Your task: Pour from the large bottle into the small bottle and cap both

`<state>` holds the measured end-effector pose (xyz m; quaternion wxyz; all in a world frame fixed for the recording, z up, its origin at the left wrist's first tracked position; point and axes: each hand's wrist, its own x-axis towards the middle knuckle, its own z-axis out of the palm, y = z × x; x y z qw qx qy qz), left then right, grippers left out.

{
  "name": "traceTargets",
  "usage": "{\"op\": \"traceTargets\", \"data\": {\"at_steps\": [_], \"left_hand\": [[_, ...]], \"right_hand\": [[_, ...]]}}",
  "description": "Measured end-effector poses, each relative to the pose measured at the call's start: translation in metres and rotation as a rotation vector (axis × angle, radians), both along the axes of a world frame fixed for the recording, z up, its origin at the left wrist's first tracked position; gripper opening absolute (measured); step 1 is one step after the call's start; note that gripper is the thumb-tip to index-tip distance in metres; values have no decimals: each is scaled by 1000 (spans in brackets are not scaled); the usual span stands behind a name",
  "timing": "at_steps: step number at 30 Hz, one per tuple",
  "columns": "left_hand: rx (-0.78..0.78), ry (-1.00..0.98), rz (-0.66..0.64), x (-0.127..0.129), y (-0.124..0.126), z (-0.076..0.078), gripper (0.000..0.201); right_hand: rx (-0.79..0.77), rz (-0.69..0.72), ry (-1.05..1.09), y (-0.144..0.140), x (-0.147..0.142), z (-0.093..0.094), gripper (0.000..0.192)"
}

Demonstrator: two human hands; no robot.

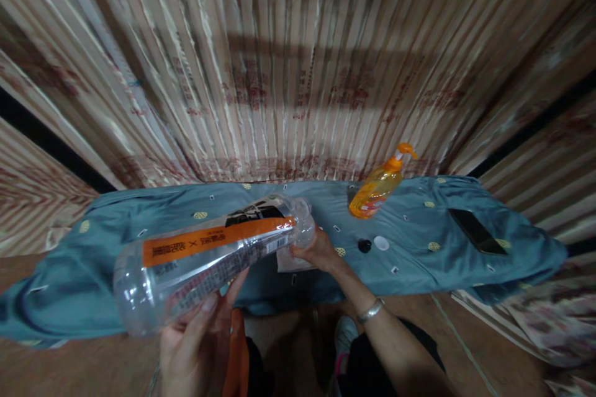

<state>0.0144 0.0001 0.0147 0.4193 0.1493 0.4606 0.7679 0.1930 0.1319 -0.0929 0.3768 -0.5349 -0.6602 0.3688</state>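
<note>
A large clear plastic bottle [205, 254] with an orange and silver label lies tilted on its side in the air. Its mouth points to the right and slightly away from me. My left hand [200, 335] grips its body from below, near the wide base. At the neck, my right hand [314, 251] has its fingers closed round the bottle; some of those fingers are hidden behind it. Through the clear wall I see no liquid. On the cloth right of my right hand lie a small black cap [364, 245] and a white disc [381, 243].
A teal patterned cloth [421, 251] covers the narrow table. Toward the back stands an orange pump bottle [376, 192]. A dark phone [477, 231] lies at the right. Partly under my right hand is a flat white piece [291, 263]. Pleated curtains [288, 68] hang behind.
</note>
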Motion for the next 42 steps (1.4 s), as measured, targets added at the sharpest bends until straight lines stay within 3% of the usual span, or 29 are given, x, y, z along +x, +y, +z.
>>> {"op": "traceTargets", "data": {"at_steps": [8, 18, 29, 42], "left_hand": [[21, 0, -3, 1, 0, 2, 35], [29, -51, 3, -4, -1, -2, 27], [48, -36, -19, -5, -1, -4, 40], [15, -66, 19, -7, 0, -7, 40]], "right_hand": [[10, -23, -14, 1, 0, -3, 44], [-7, -12, -25, 0, 0, -1, 32], [7, 15, 2, -1, 0, -2, 34], [5, -10, -32, 0, -1, -1, 36]]}}
